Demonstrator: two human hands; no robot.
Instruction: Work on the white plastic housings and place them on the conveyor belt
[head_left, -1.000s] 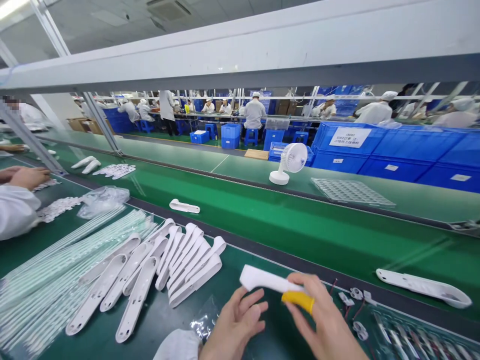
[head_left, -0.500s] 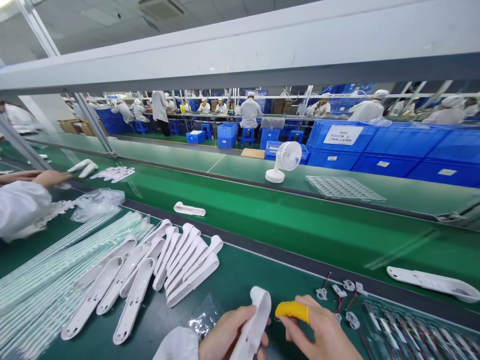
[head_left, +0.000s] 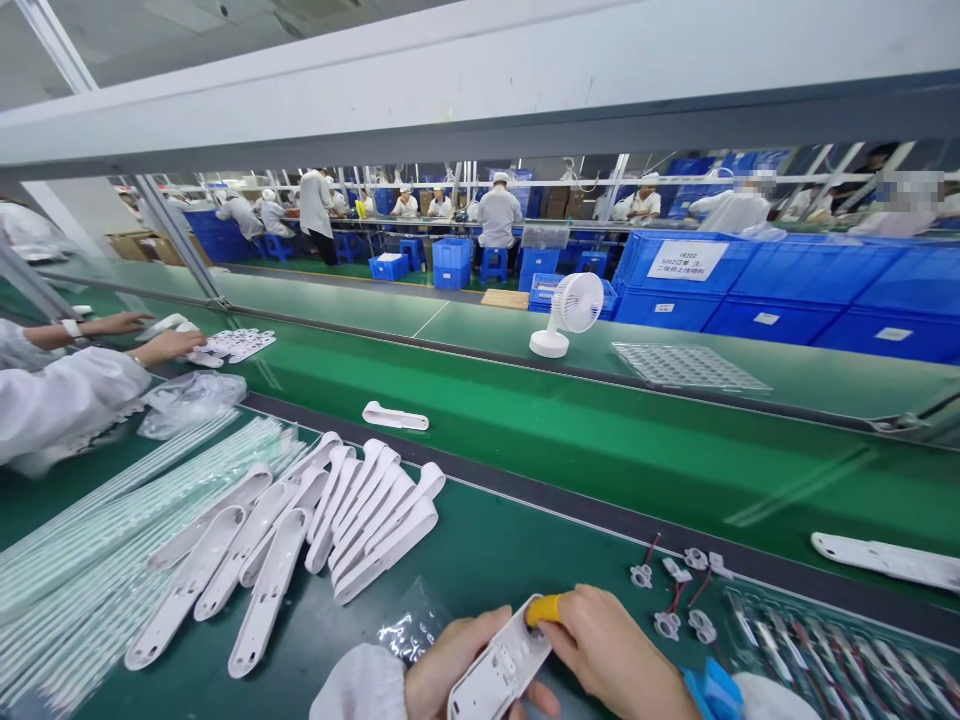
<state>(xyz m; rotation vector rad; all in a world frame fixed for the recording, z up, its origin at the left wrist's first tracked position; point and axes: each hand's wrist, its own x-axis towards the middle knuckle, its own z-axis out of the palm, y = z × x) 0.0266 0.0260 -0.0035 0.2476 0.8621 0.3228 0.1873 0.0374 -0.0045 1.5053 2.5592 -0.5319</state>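
A long white plastic housing [head_left: 496,668] is held tilted in my left hand [head_left: 442,662], its hollow side facing up. My right hand [head_left: 611,640] is closed at the upper rounded end of it. A yellow finger cot [head_left: 544,609] covers one right finger, which reaches inside that end; anything pinched there is hidden. Left of my hands, several similar white housings [head_left: 274,590] lie fanned out on the green table. To the right are small clear-and-white parts with red wires [head_left: 667,624] and a clear tray [head_left: 739,618] of slim wired pieces.
A green conveyor [head_left: 570,440] runs beyond the table edge, carrying white housings [head_left: 395,416]. At far left, a co-worker's hands [head_left: 169,347] are by white parts. Pale green strips [head_left: 150,540], a small plastic bag [head_left: 412,625] and a white fan [head_left: 576,304] are also around.
My right hand has moved left onto the housing, its covered finger now inside the end. The housing has turned hollow side up. Housings on the conveyor shifted right; the co-worker's hands reached right.
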